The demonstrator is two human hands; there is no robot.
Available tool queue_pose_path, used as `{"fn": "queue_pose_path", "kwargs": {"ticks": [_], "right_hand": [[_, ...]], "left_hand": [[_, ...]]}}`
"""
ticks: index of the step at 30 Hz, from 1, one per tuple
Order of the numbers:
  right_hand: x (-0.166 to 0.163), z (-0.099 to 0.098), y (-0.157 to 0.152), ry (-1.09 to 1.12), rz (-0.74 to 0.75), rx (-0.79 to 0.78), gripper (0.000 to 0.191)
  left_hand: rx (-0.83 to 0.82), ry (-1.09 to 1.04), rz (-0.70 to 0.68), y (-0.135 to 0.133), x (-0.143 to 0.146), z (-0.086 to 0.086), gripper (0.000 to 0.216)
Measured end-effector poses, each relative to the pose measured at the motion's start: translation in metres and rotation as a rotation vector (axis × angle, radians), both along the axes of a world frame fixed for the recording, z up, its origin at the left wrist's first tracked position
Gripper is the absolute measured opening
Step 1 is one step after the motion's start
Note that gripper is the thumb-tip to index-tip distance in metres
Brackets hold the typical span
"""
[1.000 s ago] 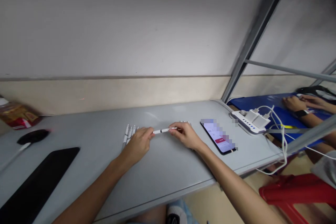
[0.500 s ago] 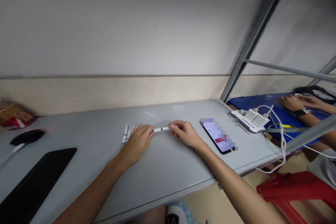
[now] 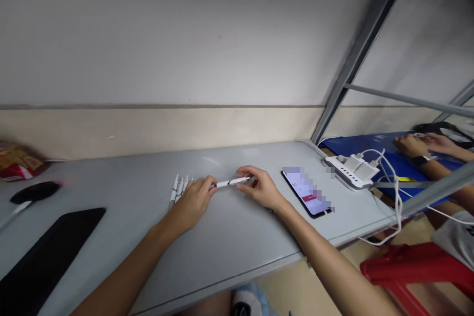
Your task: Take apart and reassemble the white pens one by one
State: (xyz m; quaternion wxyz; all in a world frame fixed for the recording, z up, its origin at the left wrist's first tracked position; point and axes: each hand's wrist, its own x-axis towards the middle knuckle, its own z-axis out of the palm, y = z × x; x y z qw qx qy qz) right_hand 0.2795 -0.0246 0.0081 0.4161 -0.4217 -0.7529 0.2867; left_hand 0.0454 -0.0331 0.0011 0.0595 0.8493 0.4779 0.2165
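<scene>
A white pen [image 3: 230, 182] with dark markings is held nearly level above the grey desk, between my two hands. My left hand [image 3: 198, 197] grips its left end, fingers closed round it. At the other end, the curled thumb and fingers of my right hand [image 3: 259, 187] surround the pen's tapered tip; the exact contact there is hard to make out. Several similar white pens [image 3: 175, 188] lie side by side just left of my left hand, which partly covers them. Small dark items under my right wrist are mostly hidden.
Right of my hands lie a phone [image 3: 306, 192] with a lit screen and a white power strip [image 3: 348, 173] with cables. A black mat [image 3: 55, 256], a black mouse-like object [image 3: 35, 192] and a red-gold packet [image 3: 18, 162] are leftward. Another person's hands [image 3: 411, 145] are over a blue table.
My right hand's fingers have loosened and shifted along the pen, so more of its tapered right end shows. My left hand keeps its hold, moving slightly left.
</scene>
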Motion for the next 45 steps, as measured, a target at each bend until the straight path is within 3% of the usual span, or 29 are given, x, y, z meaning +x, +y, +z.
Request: {"fn": "queue_pose_path", "kwargs": {"ticks": [3, 6, 10, 13, 21, 30, 45], "right_hand": [[0.000, 0.001, -0.001, -0.056, 0.010, -0.043, 0.023], [-0.001, 0.002, -0.002, -0.043, 0.035, 0.058, 0.012], [-0.002, 0.002, -0.002, -0.032, 0.056, 0.099, 0.017], [-0.002, -0.001, 0.000, -0.089, 0.051, 0.167, 0.010], [0.007, -0.008, 0.007, -0.227, -0.077, 0.311, 0.019], [0.019, -0.006, 0.013, -0.363, -0.269, 0.311, 0.021], [0.004, -0.008, 0.004, -0.417, -0.092, 0.363, 0.026]], "left_hand": [[0.015, 0.022, -0.001, 0.000, 0.000, 0.001, 0.027], [0.017, 0.038, -0.008, 0.000, 0.000, 0.001, 0.030], [0.038, 0.063, 0.001, -0.001, 0.000, 0.002, 0.032], [0.052, 0.088, 0.013, -0.002, 0.000, 0.003, 0.033], [0.050, 0.041, 0.039, -0.002, -0.001, 0.002, 0.033], [0.088, 0.029, 0.097, 0.002, -0.006, 0.001, 0.033], [0.037, 0.028, 0.055, -0.001, 0.000, -0.002, 0.030]]}}
